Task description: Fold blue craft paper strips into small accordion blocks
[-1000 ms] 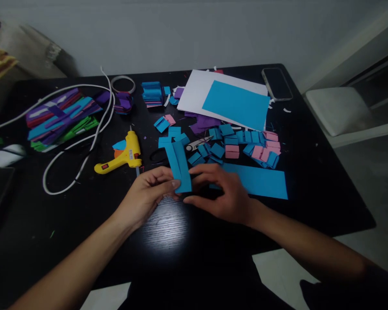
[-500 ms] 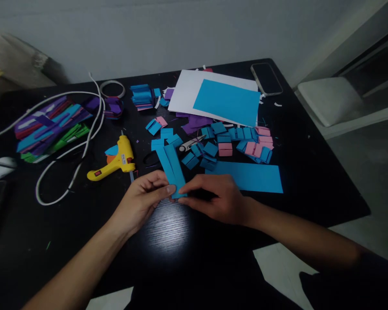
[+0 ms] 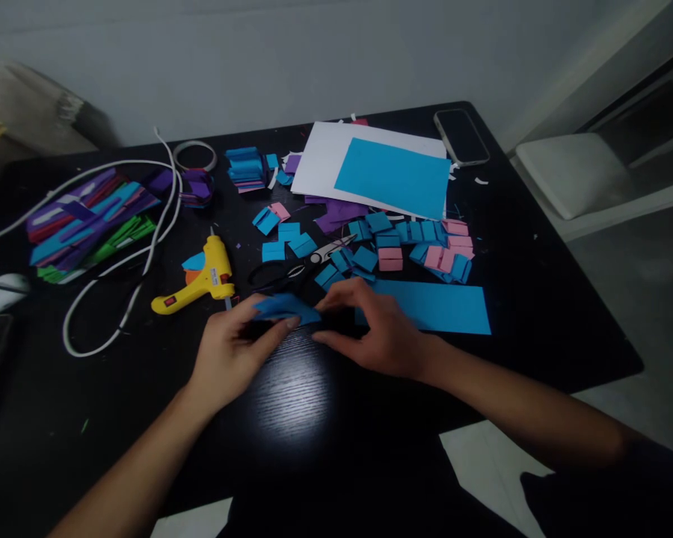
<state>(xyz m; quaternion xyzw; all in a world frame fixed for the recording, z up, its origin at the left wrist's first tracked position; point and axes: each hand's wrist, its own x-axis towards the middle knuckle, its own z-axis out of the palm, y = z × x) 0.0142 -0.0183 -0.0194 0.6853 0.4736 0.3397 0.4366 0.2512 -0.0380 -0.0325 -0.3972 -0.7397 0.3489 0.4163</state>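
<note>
Above the near half of the black table [image 3: 370, 430], the left hand [image 3: 227, 351] holds a folded blue paper strip [image 3: 289, 305], its thumb pressed against the near side and its fingers behind; how the hidden fingertips sit cannot be told. The strip lies nearly level between the two hands, seen almost edge-on. At its right end is the right hand [image 3: 384, 332], thumb and forefinger curved and spread apart around that end; whether either fingertip touches the paper is unclear. Under and beyond the right hand lies a long blue paper rectangle [image 3: 454, 308], partly covered by the fingers. Just past the hands, scissors [image 3: 335, 248] with black handles point away to the right, lying among small folded blue pieces [image 3: 364, 259], with folded pink pieces [image 3: 391, 259] mixed in toward the right. Near the left hand, a yellow glue gun [image 3: 216, 273] rests with its nozzle facing the wall, a blue scrap and an orange scrap showing beside it. Farther left, a white cable [image 3: 81, 291] loops over the table, passing across a bundle of coloured paper strips [image 3: 93, 220] in purple, red, blue and green. Toward the wall stands a stack of folded blue paper [image 3: 245, 164], and right of it a white sheet [image 3: 321, 164] carries a blue sheet [image 3: 393, 178]. Close to the far right corner, a phone [image 3: 462, 137] lies with its dark screen up.
</note>
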